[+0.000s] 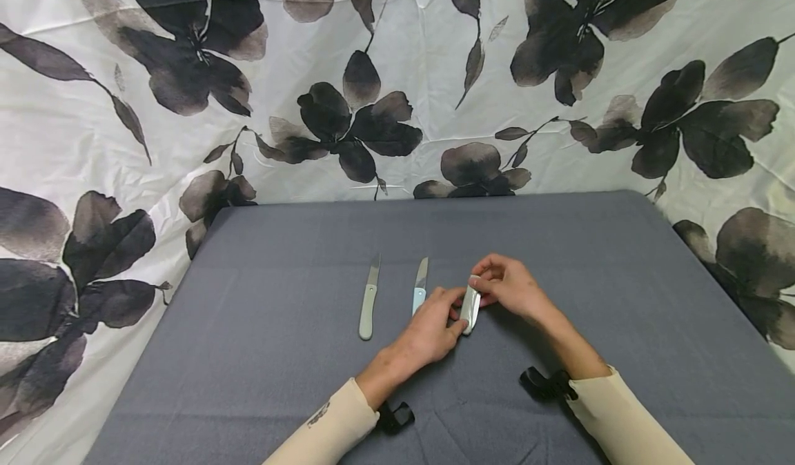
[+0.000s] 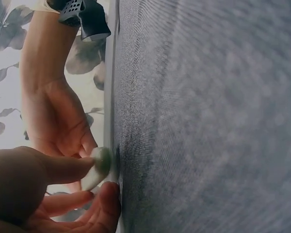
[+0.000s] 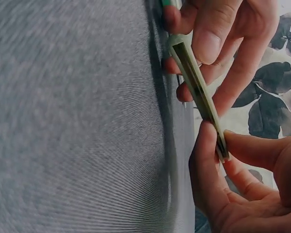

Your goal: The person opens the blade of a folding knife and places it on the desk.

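Both hands hold a folding knife (image 1: 470,308) with a pale handle, tilted over the table right of centre. My left hand (image 1: 428,330) pinches its near end between thumb and fingers. The far end is pinched by my right hand (image 1: 512,289). In the right wrist view the slot of the knife's handle (image 3: 199,90) faces the camera, with the blade folded along it. Left of the hands lies a knife with a light blue handle (image 1: 419,297), blade out, its lower part hidden behind the left hand. Farther left is a knife with a pale green handle (image 1: 367,313), blade out.
A grey cloth-covered table (image 1: 261,354) spreads under the hands. Behind it and at its sides hangs a white sheet (image 1: 435,141) with dark flowers. Black wrist camera mounts (image 1: 546,384) sit at both cream sleeves (image 1: 621,417).
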`<state>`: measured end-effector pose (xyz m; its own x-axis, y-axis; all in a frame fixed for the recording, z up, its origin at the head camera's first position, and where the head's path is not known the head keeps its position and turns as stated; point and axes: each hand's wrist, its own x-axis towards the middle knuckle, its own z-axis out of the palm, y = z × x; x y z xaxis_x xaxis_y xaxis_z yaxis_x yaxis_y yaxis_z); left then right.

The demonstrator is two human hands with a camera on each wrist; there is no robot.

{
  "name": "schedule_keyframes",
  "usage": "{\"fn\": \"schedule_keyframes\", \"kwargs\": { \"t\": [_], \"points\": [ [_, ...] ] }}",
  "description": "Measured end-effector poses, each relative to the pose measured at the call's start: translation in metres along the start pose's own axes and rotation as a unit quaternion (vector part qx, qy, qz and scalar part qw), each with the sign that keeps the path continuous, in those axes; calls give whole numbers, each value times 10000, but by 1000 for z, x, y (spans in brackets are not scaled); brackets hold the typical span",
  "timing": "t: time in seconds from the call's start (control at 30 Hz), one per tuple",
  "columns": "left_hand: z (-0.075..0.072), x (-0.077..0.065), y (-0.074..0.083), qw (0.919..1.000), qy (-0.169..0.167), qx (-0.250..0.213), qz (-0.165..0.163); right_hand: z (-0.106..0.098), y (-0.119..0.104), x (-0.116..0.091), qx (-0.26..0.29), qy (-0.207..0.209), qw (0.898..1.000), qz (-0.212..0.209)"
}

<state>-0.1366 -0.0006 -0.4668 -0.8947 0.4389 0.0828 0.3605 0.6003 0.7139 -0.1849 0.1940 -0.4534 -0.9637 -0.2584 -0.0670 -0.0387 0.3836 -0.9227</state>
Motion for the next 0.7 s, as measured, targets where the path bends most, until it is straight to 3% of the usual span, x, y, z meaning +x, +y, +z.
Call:
{"fn": "schedule_keyframes", "kwargs": {
  "t": [0.23, 0.37, 0.7],
  "points": [
    [-4, -3, -1, 9956, 264, -903, 39, 3, -3, -7, 704, 52, 9975, 96],
    [-8, -5, -1, 9885, 180, -1486, -233, 5, -4, -12, 973, -35, 9952, 83],
    [-13, -15, -4, 9826, 100, -1797, -452, 12, -6, -23, 917, -316, 9950, 218]
  ]
}}
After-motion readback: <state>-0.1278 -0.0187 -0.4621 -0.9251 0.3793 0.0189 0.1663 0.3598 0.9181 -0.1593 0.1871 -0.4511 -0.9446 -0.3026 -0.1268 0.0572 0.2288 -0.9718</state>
